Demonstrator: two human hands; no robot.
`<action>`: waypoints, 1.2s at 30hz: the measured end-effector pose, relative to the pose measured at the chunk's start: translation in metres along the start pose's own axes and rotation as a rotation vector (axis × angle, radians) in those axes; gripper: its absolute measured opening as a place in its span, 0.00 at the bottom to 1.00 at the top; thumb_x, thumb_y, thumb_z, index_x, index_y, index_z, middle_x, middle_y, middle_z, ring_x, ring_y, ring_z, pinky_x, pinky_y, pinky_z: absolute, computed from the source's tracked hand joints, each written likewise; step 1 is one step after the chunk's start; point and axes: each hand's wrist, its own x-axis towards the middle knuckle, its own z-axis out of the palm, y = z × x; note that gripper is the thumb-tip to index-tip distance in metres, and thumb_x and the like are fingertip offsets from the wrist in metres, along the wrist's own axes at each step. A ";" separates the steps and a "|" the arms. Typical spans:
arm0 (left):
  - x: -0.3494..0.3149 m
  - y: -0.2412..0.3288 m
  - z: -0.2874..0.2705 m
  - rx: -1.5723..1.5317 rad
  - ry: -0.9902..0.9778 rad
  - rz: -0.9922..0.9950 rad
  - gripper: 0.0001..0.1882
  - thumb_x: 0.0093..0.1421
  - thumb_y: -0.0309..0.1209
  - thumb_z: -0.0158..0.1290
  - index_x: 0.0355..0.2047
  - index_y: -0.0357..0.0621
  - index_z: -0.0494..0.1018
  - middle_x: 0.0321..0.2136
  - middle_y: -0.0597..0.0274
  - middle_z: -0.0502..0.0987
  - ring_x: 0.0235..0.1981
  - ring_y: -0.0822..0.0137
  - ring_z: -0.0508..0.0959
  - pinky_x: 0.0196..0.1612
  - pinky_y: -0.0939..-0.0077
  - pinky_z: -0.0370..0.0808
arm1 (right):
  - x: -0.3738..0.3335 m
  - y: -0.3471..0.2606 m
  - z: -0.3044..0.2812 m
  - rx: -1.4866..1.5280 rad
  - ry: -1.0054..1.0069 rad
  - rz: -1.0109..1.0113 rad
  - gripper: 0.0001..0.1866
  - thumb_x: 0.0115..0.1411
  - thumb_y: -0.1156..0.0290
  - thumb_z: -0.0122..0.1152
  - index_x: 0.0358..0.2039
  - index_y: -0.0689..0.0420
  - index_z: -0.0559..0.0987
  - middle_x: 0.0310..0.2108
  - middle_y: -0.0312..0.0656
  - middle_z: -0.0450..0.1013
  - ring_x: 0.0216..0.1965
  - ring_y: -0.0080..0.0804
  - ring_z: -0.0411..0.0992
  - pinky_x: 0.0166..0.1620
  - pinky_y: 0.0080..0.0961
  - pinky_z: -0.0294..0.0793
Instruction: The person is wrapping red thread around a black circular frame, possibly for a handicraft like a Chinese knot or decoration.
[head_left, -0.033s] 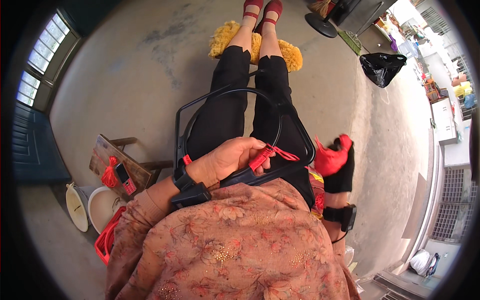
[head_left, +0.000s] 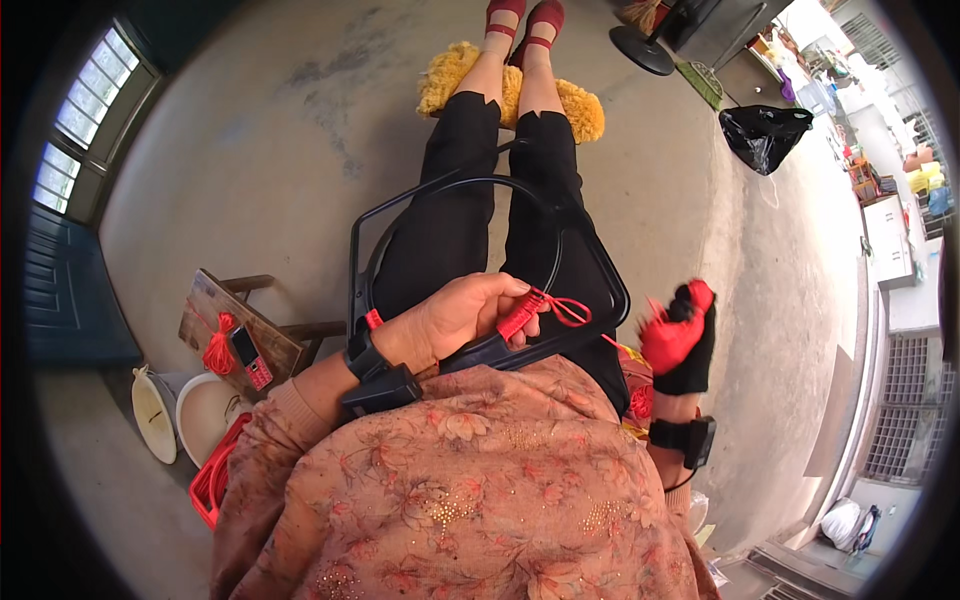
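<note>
A black frame (head_left: 354, 265) rested across the seated person's legs (head_left: 455, 165). At the frame's near side, the left hand (head_left: 465, 318) pinched wound red cord (head_left: 517, 318) between thumb and fingers — apparently so the coils would not slacken. Right of the frame was the gloved right hand (head_left: 678, 338), blurred — whether its fingers pinched anything could not be told.

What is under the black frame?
Black trousers, seen through openings in the black frame. The left hand, wrapped red cord and patterned top hide whatever lies beneath them.
</note>
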 end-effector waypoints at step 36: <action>-0.005 0.001 0.011 0.200 0.173 0.260 0.06 0.60 0.28 0.49 0.32 0.38 0.71 0.22 0.57 0.77 0.21 0.72 0.77 0.27 0.80 0.75 | 0.006 0.052 0.130 -0.318 -0.458 0.179 0.22 0.55 0.71 0.61 0.50 0.62 0.70 0.36 0.38 0.74 0.37 0.25 0.73 0.40 0.22 0.73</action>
